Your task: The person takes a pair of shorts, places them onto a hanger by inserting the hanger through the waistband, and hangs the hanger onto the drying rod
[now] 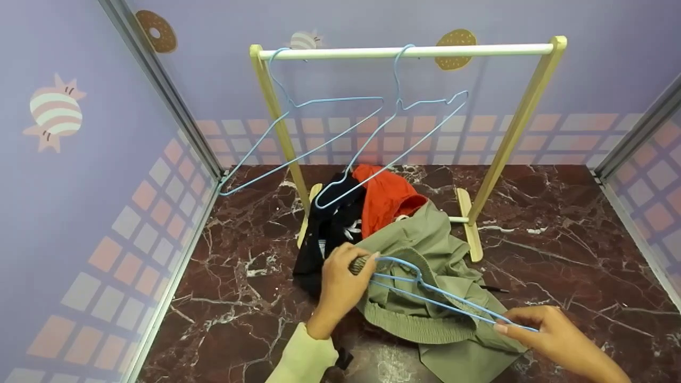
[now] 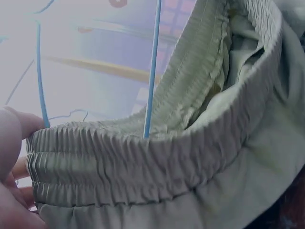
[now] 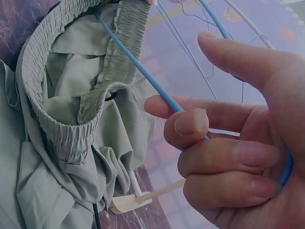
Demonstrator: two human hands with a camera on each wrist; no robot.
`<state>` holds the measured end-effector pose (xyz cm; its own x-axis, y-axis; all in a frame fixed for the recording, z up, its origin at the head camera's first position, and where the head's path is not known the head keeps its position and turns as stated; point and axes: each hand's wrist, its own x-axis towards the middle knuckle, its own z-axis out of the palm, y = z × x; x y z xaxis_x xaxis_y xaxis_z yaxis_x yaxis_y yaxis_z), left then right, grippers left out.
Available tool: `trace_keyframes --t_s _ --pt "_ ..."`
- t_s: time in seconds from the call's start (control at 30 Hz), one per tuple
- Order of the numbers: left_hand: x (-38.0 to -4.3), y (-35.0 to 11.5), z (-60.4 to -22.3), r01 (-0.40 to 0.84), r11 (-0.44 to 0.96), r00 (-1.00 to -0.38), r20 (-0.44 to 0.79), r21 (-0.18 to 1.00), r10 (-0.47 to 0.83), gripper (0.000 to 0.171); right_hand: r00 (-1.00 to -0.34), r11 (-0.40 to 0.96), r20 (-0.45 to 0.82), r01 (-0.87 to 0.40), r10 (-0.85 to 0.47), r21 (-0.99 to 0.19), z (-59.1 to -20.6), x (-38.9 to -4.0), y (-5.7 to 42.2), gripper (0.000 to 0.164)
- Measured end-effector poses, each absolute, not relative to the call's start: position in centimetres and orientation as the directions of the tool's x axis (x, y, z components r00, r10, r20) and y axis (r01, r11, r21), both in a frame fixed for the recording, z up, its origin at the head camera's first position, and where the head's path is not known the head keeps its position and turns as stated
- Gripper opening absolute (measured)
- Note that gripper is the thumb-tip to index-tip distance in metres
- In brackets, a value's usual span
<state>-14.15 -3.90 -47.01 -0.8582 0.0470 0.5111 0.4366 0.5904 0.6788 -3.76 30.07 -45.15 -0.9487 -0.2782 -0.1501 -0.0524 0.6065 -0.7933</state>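
A pair of olive green pants [image 1: 452, 250] with a gathered elastic waistband [image 2: 119, 162] lies bunched on the floor, its waist opening lifted. My left hand [image 1: 343, 276] pinches one side of that waistband, its thumb beside the blue wire. Part of a blue wire hanger [image 1: 452, 300] runs down inside the opening, where its end is hidden by cloth. My right hand [image 3: 228, 138] holds the hanger's other end, with fingers curled round the wire [image 3: 138, 69].
Behind stands a garment rack [image 1: 404, 51] with a white bar and wooden legs. Two blue hangers [image 1: 303, 154] hang on it without clothes. Red clothing [image 1: 385, 197] and black clothing [image 1: 330, 218] lie beneath, on the dark marbled floor [image 1: 239, 298]. A patterned wall [image 1: 80, 213] rises at left.
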Motion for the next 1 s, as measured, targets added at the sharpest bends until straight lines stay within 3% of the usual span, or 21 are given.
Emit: trace_keyframes --t_s 0.5,1.0 --pt "-13.0 -1.4 -46.1 0.525 0.512 -0.835 0.529 0.68 0.152 0.016 -0.946 0.583 -0.114 -0.091 -0.305 -0.807 -45.5 -4.2 29.9 0.011" --pt "-11.7 -0.4 -44.8 0.574 0.5 -0.815 0.512 0.648 0.272 0.018 -0.94 0.592 -0.173 -0.036 -0.293 -0.805 -45.3 -4.2 30.3 0.016"
